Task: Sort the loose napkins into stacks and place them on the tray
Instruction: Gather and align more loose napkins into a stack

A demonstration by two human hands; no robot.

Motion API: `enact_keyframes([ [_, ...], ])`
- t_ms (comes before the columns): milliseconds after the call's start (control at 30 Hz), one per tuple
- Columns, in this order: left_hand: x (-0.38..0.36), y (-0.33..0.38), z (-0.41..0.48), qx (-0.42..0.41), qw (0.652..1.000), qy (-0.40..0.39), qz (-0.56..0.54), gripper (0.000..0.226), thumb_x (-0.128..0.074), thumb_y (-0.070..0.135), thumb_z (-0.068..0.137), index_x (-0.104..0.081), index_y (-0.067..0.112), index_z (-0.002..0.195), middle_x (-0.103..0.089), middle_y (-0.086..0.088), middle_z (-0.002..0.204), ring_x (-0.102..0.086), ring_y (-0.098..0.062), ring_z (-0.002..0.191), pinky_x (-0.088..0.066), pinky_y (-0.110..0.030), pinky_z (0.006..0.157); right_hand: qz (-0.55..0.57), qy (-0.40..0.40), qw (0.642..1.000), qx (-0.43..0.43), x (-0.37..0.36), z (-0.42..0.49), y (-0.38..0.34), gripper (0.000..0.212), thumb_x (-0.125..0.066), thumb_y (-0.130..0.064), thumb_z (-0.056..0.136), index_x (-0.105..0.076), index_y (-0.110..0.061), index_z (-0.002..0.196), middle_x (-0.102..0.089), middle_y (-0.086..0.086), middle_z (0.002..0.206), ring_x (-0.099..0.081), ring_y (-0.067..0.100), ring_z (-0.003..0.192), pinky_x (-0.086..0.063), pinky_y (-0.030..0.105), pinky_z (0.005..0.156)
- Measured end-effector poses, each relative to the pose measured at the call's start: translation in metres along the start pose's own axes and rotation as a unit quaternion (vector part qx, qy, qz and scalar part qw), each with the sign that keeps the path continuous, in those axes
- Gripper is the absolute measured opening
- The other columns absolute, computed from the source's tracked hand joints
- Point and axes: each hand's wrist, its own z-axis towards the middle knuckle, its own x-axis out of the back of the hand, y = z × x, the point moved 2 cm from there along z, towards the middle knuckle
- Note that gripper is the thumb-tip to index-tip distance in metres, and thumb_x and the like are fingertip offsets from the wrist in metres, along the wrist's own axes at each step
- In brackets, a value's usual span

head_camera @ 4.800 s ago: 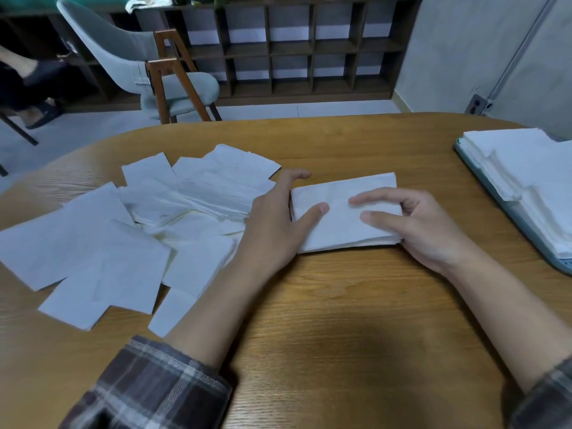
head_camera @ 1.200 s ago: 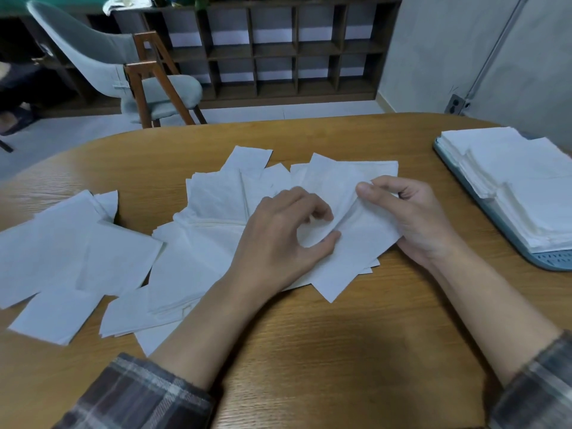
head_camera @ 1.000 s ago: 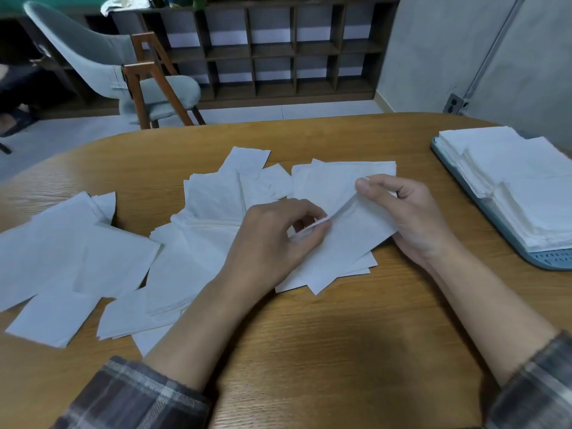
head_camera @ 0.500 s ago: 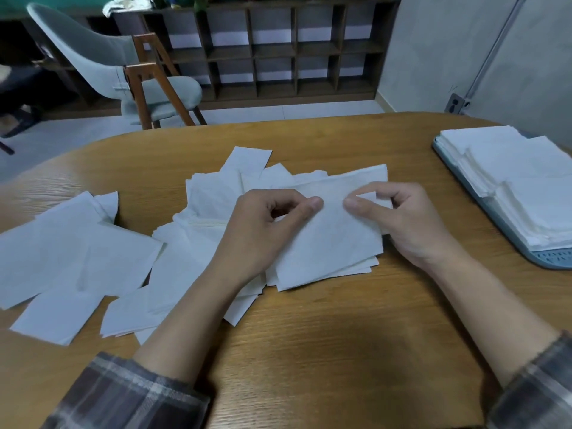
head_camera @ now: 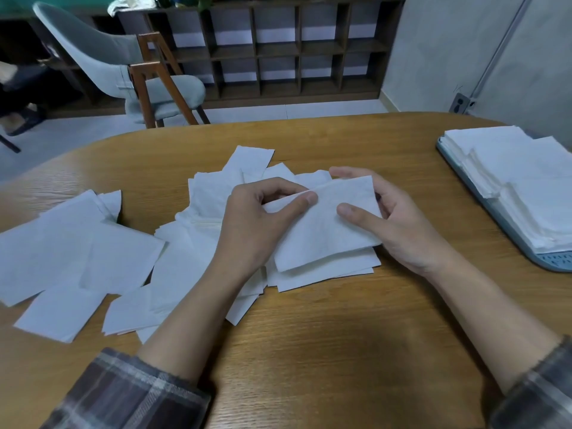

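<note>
The wooden table [head_camera: 309,351] has a tray [head_camera: 554,261] at the right bearing stacked napkins [head_camera: 526,181], and loose napkins [head_camera: 77,243] sprawl to the left. The stacking step looks in hand: the left hand [head_camera: 257,224] and right hand [head_camera: 399,224] pinch one napkin [head_camera: 325,230] over the centre pile [head_camera: 325,274]. Next, it likely needs laying flush.

Left hand [head_camera: 260,224] pinches left edge of white napkin [head_camera: 325,233] between thumb and curled fingers. Right hand [head_camera: 387,224] grips same napkin at right edge, thumb on top, fingers behind. Napkin tilted, above small stack [head_camera: 328,270] on wooden table [head_camera: 325,351]. Loose napkins [head_camera: 77,252] scattered left. Grey tray [head_camera: 507,230] at right, bearing white stacked napkins [head_camera: 526,184]. Plaid sleeves [head_camera: 130,394] at bottom.
</note>
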Motion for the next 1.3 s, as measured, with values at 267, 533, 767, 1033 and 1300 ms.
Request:
enact_keyframes([
  [267, 0.003, 0.001, -0.001, -0.027, 0.995, 0.050, 0.077, 0.038, -0.082, 0.047, 0.088, -0.069, 0.037, 0.122, -0.064, 0.019, 0.124, -0.060, 0.008, 0.110, -0.045, -0.006, 0.083, 0.072, 0.032, 0.997, 0.018, 0.004, 0.002, -0.002, 0.061, -0.067, -0.013, 0.096, -0.046, -0.042, 0.146, -0.074, 0.005, 0.112, -0.074, 0.022, 0.100, -0.063, 0.035, 0.078],
  [533, -0.002, -0.008, 0.001, 0.012, 1.000, -0.009, 0.020, 0.042, -0.079, 0.030, 0.096, -0.059, 0.040, 0.131, -0.075, 0.012, 0.114, -0.073, -0.013, 0.101, -0.062, -0.035, 0.082, 0.090, 0.047, 0.995, -0.015, 0.011, 0.004, 0.003, 0.052, -0.067, -0.011, 0.099, -0.046, -0.038, 0.138, -0.076, 0.003, 0.102, -0.074, 0.020, 0.088, -0.060, 0.027, 0.069],
  [767, -0.010, -0.011, -0.003, -0.046, 0.995, -0.034, 0.082, 0.057, -0.080, 0.033, 0.094, -0.049, 0.042, 0.141, -0.059, 0.014, 0.133, -0.060, -0.011, 0.121, -0.053, -0.038, 0.105, -0.021, 0.036, 0.999, -0.031, 0.020, 0.007, 0.015, 0.022, -0.077, -0.009, 0.090, -0.083, -0.020, 0.108, -0.079, -0.002, 0.119, -0.069, 0.012, 0.120, -0.050, 0.032, 0.104],
  [1033, -0.021, -0.011, -0.015, -0.110, 0.920, -0.273, 0.260, 0.033, -0.093, 0.045, 0.075, -0.071, 0.032, 0.098, -0.061, 0.016, 0.102, -0.057, -0.003, 0.099, -0.044, -0.022, 0.081, -0.144, 0.145, 0.979, 0.002, 0.029, 0.011, 0.018, 0.025, -0.074, -0.005, 0.095, -0.081, -0.020, 0.115, -0.077, -0.020, 0.117, -0.063, -0.010, 0.117, -0.041, 0.003, 0.097],
  [1300, -0.012, -0.012, -0.012, -0.038, 0.946, -0.258, 0.192, 0.007, -0.084, 0.023, 0.087, -0.081, 0.029, 0.091, -0.077, 0.018, 0.096, -0.069, -0.004, 0.098, -0.055, -0.031, 0.090, -0.149, 0.154, 0.977, 0.016, 0.031, 0.009, 0.015, 0.021, -0.075, -0.011, 0.096, -0.081, -0.024, 0.112, -0.077, -0.022, 0.116, -0.062, -0.010, 0.119, -0.039, 0.003, 0.098],
])
